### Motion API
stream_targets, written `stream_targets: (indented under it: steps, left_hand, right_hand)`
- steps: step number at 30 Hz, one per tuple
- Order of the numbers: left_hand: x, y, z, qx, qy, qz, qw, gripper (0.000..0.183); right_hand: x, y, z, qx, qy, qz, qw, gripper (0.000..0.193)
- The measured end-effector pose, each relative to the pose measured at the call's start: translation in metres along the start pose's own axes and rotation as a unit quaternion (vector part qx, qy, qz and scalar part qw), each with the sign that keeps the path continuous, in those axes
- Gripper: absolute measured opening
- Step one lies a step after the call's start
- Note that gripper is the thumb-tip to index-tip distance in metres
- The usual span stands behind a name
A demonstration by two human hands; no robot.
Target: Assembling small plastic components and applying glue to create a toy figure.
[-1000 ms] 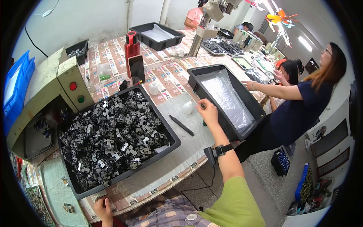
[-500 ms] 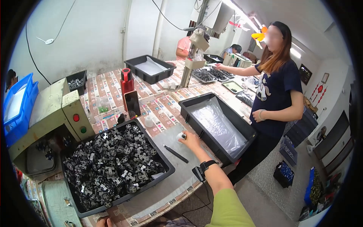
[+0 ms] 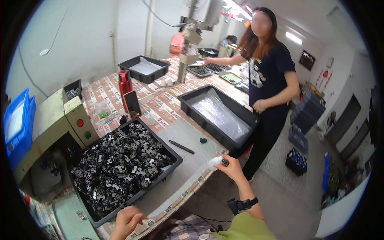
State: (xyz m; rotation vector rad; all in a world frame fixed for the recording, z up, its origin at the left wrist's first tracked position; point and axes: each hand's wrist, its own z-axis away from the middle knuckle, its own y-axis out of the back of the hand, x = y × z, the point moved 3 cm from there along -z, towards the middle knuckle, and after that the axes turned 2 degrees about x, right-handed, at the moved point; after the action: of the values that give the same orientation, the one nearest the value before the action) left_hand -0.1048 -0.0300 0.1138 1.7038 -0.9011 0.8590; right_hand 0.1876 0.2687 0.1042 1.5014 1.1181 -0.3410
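Note:
My right hand is closed round a small white bottle with a dark end, held tilted past the table's front edge. My left hand is raised by the near rim of a black tray. Its fingers are curled and blurred, and whether anything is in them does not show. The tray is heaped with small black and silver wheeled parts. On the grey mat lie a black pen-shaped tool and a small dark green piece.
Behind the tray stand a red bottle, a phone and a white container. A black tray with clear plastic sheeting lies to the right, a person beside it. At left is a beige machine with a blue crate.
My right hand has moved toward me and right, off the mat, with the white bottle. The green piece now shows on the mat. My left hand has come up into view.

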Motion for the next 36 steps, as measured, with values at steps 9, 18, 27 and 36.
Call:
stream_targets:
  steps: [9, 18, 27, 36]
  left_hand:
    - [0.0, -0.17, -0.075, -0.3, 0.086, 0.083, 0.946, 0.08]
    - [-0.023, -0.357, -0.101, -0.458, 0.181, 0.249, 0.834, 0.048]
    - [0.005, -0.458, -0.09, -0.518, 0.116, 0.157, 0.833, 0.043]
    - [0.011, -0.486, -0.081, -0.487, 0.178, 0.202, 0.831, 0.04]
  right_hand:
    - [0.014, -0.005, 0.13, -0.109, -0.067, -0.106, 0.986, 0.034]
    - [0.09, 0.049, 0.196, 0.045, -0.153, -0.049, 0.986, 0.039]
    - [0.173, 0.119, 0.292, 0.202, -0.271, -0.072, 0.938, 0.036]
    - [0.175, 0.133, 0.309, 0.278, -0.301, -0.11, 0.905, 0.025]
